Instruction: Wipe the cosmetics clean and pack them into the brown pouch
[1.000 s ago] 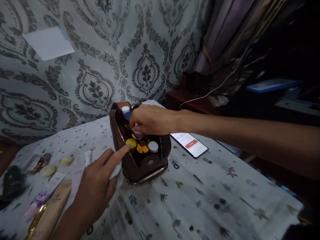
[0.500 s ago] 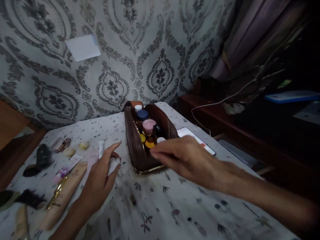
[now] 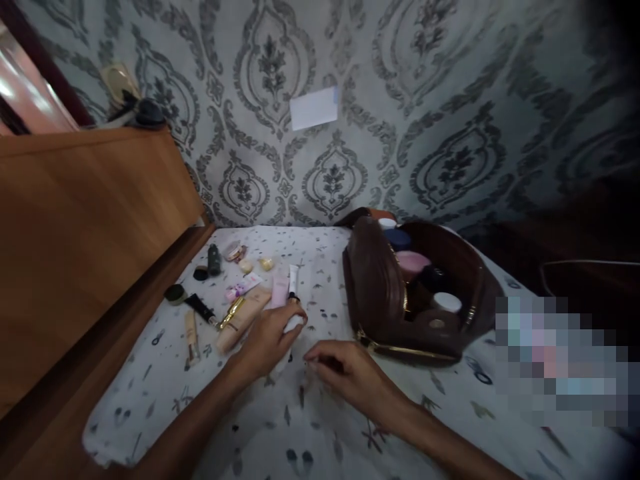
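Observation:
My left hand [image 3: 273,337] is closed around a small white item [image 3: 294,323], mostly hidden by the fingers. To its right, my right hand [image 3: 345,370] hovers low over the sheet, thumb and fingers pinched together; what they hold, if anything, is too blurred to name. Just beyond my left hand lie a white tube [image 3: 293,279] with a dark end and a pink tube [image 3: 279,288]. A beige tube [image 3: 245,320] is at its left. The brown cosmetic bag [image 3: 373,293] stands unzipped at the right, with a pink-lidded jar [image 3: 413,265], a blue lid [image 3: 399,239] and a white lid [image 3: 447,303] inside.
Farther left lie a purple-and-white tube [image 3: 243,287], a black tube [image 3: 201,310], a small beige bottle [image 3: 191,337], a dark bottle [image 3: 214,260] and a compact [image 3: 235,251]. A wooden panel [image 3: 95,213] borders the left side. Patterned wallpaper [image 3: 270,153] rises behind.
The view has swung left, putting the bag farther right in the picture. My right hand has come away from the bag's opening toward my left hand, which still holds the white item.

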{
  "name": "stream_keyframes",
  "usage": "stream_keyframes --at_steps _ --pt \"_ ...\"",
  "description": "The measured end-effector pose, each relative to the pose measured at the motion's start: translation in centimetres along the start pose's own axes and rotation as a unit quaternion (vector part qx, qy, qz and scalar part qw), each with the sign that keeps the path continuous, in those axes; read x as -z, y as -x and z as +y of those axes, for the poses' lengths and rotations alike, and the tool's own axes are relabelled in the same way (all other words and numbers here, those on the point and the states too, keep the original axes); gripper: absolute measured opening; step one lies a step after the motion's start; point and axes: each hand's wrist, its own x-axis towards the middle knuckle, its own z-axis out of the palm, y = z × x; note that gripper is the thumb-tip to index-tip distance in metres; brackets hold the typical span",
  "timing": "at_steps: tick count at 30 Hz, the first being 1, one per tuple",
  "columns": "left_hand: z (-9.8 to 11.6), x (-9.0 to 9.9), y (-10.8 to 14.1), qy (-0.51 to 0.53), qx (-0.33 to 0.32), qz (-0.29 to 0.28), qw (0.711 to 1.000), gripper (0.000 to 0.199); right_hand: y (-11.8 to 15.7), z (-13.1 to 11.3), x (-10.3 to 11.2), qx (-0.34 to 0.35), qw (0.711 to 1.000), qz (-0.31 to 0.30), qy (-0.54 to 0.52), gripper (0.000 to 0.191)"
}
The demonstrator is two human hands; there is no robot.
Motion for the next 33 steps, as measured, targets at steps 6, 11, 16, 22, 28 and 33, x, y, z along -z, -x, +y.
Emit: stream_keyframes --at_steps 6,11,16,22,28,33 --pt "-3.7 2.4 0.8 -0.054 0.025 0.044 0.997 0.020 -3.5 -0.3 -3.8 -0.092 0.961 0.028 -0.260 0.030" --pt "-7.3 5.2 0.3 -0.137 0.110 0.094 0.980 0.024 -4.0 -0.1 -5.7 -0.090 0.950 0.093 -0.285 0.036" --pt "-12.2 9.4 -1.1 -0.219 0.214 0.153 0.939 0.031 -3.2 0.9 -6.4 -0.066 0.962 0.105 -0.242 0.039" --pt "-18.1 15.7 -2.9 -0.272 0.313 0.152 0.897 0.042 -3.1 1.2 -6.4 -0.090 0.958 0.090 -0.258 0.039" --pt "-21.0 16.9 -4.1 -0.261 0.327 0.051 0.907 0.036 -3.0 1.0 -6.2 -0.100 0.958 0.077 -0.258 0.040" --pt "-21.4 16.2 -3.5 -0.218 0.324 0.037 0.920 0.031 -3.1 1.4 -6.2 -0.092 0.962 0.074 -0.248 0.039"
